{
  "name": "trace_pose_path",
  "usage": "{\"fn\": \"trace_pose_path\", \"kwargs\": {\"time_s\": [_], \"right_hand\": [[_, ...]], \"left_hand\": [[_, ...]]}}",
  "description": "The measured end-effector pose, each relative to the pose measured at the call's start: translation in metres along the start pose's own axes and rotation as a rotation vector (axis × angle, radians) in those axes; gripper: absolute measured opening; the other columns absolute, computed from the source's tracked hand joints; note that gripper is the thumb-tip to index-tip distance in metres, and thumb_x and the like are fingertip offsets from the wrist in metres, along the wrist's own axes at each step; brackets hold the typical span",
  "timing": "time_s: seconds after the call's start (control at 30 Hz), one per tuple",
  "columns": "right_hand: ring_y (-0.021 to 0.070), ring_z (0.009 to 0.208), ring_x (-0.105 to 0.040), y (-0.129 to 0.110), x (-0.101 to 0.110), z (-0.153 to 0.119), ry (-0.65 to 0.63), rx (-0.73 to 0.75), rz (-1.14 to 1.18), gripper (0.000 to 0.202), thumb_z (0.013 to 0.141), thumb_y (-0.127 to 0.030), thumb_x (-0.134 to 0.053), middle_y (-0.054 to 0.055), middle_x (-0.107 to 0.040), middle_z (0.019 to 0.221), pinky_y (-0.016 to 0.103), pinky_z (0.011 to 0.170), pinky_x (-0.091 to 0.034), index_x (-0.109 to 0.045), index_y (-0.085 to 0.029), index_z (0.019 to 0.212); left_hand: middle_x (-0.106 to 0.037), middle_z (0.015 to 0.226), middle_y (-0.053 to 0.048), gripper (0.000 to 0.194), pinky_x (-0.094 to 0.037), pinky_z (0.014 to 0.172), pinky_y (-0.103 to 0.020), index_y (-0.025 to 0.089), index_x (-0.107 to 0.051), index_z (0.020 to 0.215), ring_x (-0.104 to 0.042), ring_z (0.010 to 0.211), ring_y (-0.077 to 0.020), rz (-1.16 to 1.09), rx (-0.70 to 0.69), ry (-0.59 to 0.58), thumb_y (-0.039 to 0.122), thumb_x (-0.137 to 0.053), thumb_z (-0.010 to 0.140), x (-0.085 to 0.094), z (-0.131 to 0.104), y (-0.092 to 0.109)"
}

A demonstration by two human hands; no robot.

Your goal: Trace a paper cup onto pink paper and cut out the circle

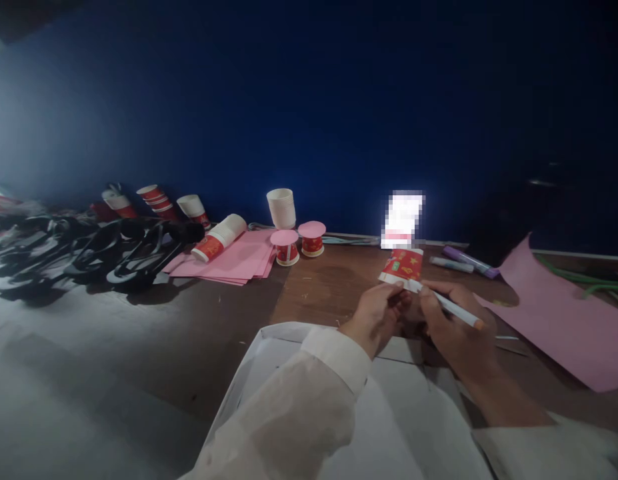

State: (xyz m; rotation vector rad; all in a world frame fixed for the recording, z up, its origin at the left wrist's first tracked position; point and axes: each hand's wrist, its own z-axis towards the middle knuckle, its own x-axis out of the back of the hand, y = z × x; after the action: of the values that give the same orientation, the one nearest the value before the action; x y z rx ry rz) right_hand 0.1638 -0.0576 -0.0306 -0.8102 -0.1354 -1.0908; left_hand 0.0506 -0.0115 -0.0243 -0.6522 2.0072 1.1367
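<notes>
While the left hand (381, 313) pinches one red cup (403, 265) near its white rim, the right hand (459, 327) grips one white marker (456, 309), slanting from the rim down-right to its orange end. The cup is just below one bright blurred rectangle (403, 219), its long axis leaning slightly, wide rim toward the hands. Outward are two pens (469, 262) at right, two pink-topped cups (311, 241) at left.

Dark blue wall (309, 100), seemingly plain.
</notes>
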Motion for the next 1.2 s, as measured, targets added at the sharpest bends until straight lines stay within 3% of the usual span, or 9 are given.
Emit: {"fn": "trace_pose_path", "kwargs": {"time_s": [0.77,1.0,1.2], "right_hand": [[0.0237,0.081,-0.073,0.002,-0.0011,0.0004,0.041,0.023,-0.036,0.024,0.094,-0.04,-0.06,0.007,-0.078,0.085,0.035,0.078,-0.054,-0.075,-0.022,0.094],[0.0247,0.082,-0.072,0.0033,-0.0012,-0.0001,0.025,0.023,-0.058,0.024,0.095,-0.041,-0.059,0.008,-0.078,0.089,0.037,0.079,-0.054,-0.074,-0.022,0.095],[0.0253,0.082,-0.073,0.001,0.0035,0.002,-0.038,0.047,-0.029,0.026,0.095,-0.041,-0.058,0.007,-0.077,0.083,0.038,0.079,-0.053,-0.074,-0.021,0.096]], "left_hand": [[-0.062,0.069,-0.003,0.018,-0.049,0.067,-0.018,0.011,-0.068,0.071,-0.058,0.062,-0.008,-0.015,0.009,0.012,0.004,-0.062,0.087,-0.0013,-0.0005,0.001],[-0.063,0.069,-0.003,0.016,-0.049,0.071,-0.02,0.013,-0.068,0.071,-0.058,0.064,-0.0094,0.018,0.023,0.009,0.007,-0.067,0.085,-0.0005,-0.0008,0.0013],[-0.062,0.069,-0.003,0.02,-0.048,0.068,-0.018,0.012,-0.068,0.072,-0.057,0.063,-0.0085,0.001,0.013,0.003,0.005,-0.06,0.089,-0.0031,-0.0029,0.0021]]}}
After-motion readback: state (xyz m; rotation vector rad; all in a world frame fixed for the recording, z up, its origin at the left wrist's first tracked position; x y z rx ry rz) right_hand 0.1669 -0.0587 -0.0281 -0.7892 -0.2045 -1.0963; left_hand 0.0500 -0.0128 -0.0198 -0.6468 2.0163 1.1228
